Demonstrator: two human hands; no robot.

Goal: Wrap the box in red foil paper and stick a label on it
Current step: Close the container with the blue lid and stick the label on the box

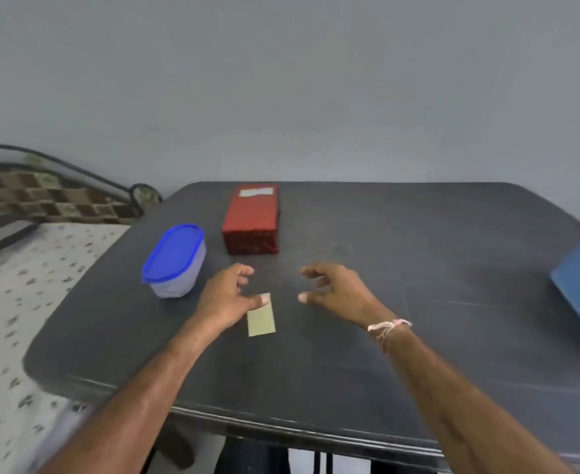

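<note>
"Red box (251,220), position?"
"On table (418,268), beyond both hands, untouched. Left hand (228,295) loosely curled, thumb on pale slip (261,319); right hand (333,289) half-spread, holding nothing."

Vantage: your head camera sits above the table's (435,302) near edge.
Facing: forward and down, toward the wall (281,80) behind the table.
Nearness: close over the table.

Dark table (435,285), red-foil-wrapped box (251,218) at far centre, pale label (256,192) on its top at the far end, blue-lidded container (175,260) to its left, paper strip (261,319) lying flat, left hand (225,297) with thumb over the strip's far end, right hand (338,289) beside it, loosely curled, holding nothing.
</note>
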